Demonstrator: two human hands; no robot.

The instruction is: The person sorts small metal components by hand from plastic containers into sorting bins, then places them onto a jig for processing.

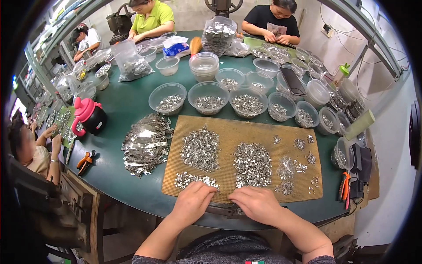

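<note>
My left hand [192,203] and my right hand [256,203] are at the front edge of a tan textured mat [226,132]. Thumb and fingertips are pinched together on each; whatever is between them is too small or hidden to make out. Just beyond my left fingers lies a low row of small silver metal pieces [187,179], with a larger heap [200,149] behind it. Another heap of metal pieces [252,165] sits ahead of my right hand. Below the hands, a dark metal fixture [226,211] shows at the table edge.
Left of the mat lies a stack of shiny metal strips [147,143], near orange-handled pliers [85,163] and a pink-lidded mug [87,116]. Plastic bowls of parts [208,99] line the mat's far side. More pliers [344,187] lie right. Other people work around the green table [118,163].
</note>
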